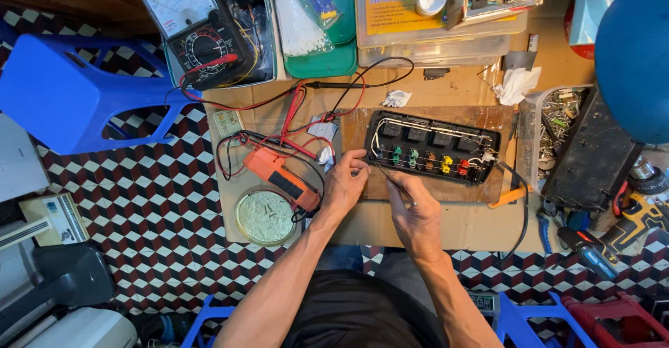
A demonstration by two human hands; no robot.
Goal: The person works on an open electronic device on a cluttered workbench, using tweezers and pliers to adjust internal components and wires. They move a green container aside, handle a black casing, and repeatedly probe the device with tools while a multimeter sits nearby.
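Black and open-backed, the power strip (433,146) lies on a wooden board (502,114) atop the cardboard-covered table (460,229). Left hand (345,181) curls its fingers against the strip's left end, holding nothing I can make out. Right hand (416,215) pinches a thin dark probe (394,184) aimed at the wiring, beside an orange tool (282,177).

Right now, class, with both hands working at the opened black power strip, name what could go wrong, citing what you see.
1. The right hand holds a thin tool among the bare wires of the power strip; a slip might bridge contacts or nick a wire.
2. The red and black leads lie tangled beside the left hand; a snag could drag the orange tool.
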